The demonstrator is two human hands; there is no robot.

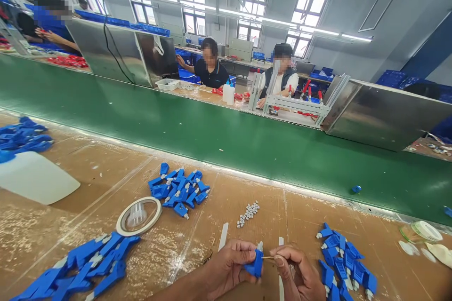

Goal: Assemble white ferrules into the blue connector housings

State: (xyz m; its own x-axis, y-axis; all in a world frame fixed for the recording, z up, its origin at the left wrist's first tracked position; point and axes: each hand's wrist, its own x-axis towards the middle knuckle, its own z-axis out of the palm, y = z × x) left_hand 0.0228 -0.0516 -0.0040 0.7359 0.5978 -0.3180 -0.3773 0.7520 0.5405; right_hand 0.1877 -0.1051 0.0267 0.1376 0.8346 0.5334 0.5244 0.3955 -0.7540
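In the head view, the person's left hand (230, 265) grips a blue piece (256, 264) between thumb and closed fingers, its pale tip pointing to the far side, above the near part of the brown table (300, 218). The right hand (296, 273) has thumb and forefinger pinched on a thin stick (269, 257), which reaches left to the blue piece; whether it enters the piece cannot be told.

Just to the far side of the hands lies a small heap of grey bits (247, 214). Farther left is a pile of blue parts (180, 189) with pale tips, and near it a tape ring (122, 223) lies around clear plastic pieces (137, 215). Larger blue parts (79, 268) spread at the near left, and more blue pieces (344, 258) lie right of the right hand. Beyond the table runs a green belt (212, 136), with two co-workers (212, 70) on its far side.
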